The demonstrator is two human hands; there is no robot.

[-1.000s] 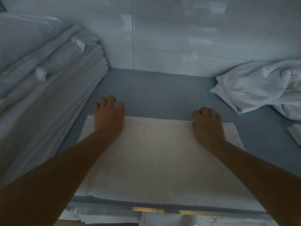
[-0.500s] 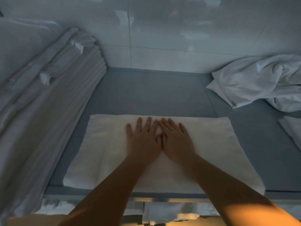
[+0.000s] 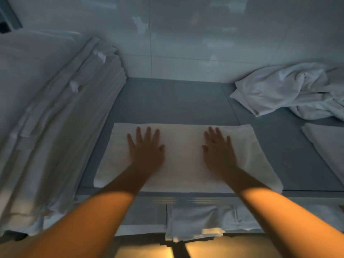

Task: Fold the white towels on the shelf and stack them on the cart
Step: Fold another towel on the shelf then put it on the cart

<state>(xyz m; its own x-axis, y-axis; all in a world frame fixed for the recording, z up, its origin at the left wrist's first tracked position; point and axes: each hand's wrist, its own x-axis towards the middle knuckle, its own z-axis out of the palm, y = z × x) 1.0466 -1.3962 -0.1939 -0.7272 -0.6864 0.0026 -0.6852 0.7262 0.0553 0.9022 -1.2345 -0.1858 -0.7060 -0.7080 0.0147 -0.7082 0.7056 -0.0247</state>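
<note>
A white towel (image 3: 183,157) lies folded flat into a wide rectangle on the grey shelf (image 3: 167,101), close to its front edge. My left hand (image 3: 146,148) presses flat on the towel's left half, fingers straight and spread. My right hand (image 3: 218,149) presses flat on the right half in the same way. A gap of bare towel separates the two hands. Neither hand grips anything.
A tall stack of folded white linen (image 3: 55,118) fills the shelf's left side. A crumpled white towel (image 3: 290,90) lies at the back right, and another flat towel (image 3: 327,144) shows at the right edge. A tiled wall (image 3: 186,34) closes the back. Folded towels (image 3: 195,220) sit below the shelf front.
Both hands came from the towel's far edge to meet at its centre, and have now slid apart across it toward the sides. The towel lies shorter front to back than a second ago.
</note>
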